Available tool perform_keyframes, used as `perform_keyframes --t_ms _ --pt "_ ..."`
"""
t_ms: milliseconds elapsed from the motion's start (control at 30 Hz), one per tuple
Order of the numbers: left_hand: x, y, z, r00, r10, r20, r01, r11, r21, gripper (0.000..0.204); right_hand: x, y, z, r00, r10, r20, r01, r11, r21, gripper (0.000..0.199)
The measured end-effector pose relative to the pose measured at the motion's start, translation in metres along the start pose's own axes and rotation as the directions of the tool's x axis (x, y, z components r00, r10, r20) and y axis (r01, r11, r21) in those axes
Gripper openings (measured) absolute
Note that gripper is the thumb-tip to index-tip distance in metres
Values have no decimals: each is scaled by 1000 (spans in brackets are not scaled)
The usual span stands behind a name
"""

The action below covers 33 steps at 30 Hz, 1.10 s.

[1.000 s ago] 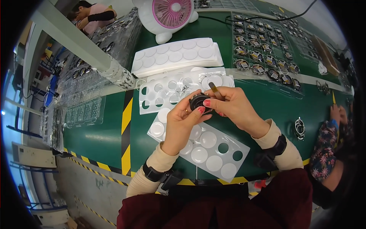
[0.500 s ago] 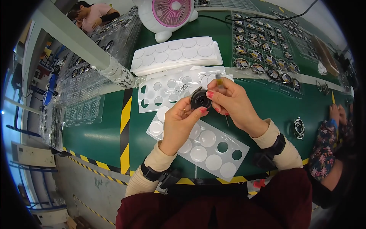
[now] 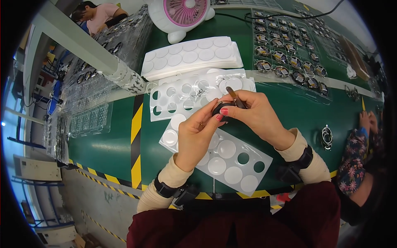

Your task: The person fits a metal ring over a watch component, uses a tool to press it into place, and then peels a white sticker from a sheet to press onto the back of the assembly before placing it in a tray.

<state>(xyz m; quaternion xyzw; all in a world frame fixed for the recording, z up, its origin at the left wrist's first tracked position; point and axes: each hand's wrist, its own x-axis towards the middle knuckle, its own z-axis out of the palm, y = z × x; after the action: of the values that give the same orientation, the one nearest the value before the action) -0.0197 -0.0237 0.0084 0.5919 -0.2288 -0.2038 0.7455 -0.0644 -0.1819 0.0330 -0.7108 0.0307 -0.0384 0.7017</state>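
Over the middle of the bench, my left hand (image 3: 193, 135) pinches a small round black part (image 3: 218, 109) between thumb and fingers. The part is tilted, so mostly its edge shows. My right hand (image 3: 262, 120) meets it from the other side, thumb pressed against its rim. Tucked in the right fingers is a slim metal tool (image 3: 235, 97) like tweezers; its lower end is hidden behind the hand. Below the hands lies a sheet of round white stickers (image 3: 227, 159) with a few empty holes. A clear-backed sticker sheet (image 3: 169, 99) lies just beyond them.
A stack of white sticker sheets (image 3: 192, 58) and a pink-and-white fan (image 3: 186, 16) stand behind. Clear trays of round wired parts (image 3: 289, 62) fill the back right. A wire coil (image 3: 326, 137) lies on the right, near a co-worker's sleeve (image 3: 350, 169). A post (image 3: 82, 45) rises at left.
The black part has been tipped from face-up to nearly edge-on. My right hand has turned, and the tool's upper end now leans left over the part.
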Motion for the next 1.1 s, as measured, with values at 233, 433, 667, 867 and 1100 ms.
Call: perform_keyframes --t_ms 233,433,667,867,1100 --pt "-3 -8 -2 1000 30 4 -30 975 221 39 1 8 -1 998 33 61 -40 993 111 20" --pt "-6 -10 -2 996 89 25 -92 916 390 43 0 5 2 991 100 93 -115 977 180 19" --pt "-12 -6 2 958 269 103 -271 719 640 47 -4 -1 5 996 32 78 -32 999 -6 19" --pt "-22 6 10 895 425 134 -378 566 732 42 -11 -6 9 996 -28 81 30 999 -35 16" --pt "-21 2 7 892 434 130 -380 560 736 41 -12 1 17 998 -52 25 52 998 23 15"
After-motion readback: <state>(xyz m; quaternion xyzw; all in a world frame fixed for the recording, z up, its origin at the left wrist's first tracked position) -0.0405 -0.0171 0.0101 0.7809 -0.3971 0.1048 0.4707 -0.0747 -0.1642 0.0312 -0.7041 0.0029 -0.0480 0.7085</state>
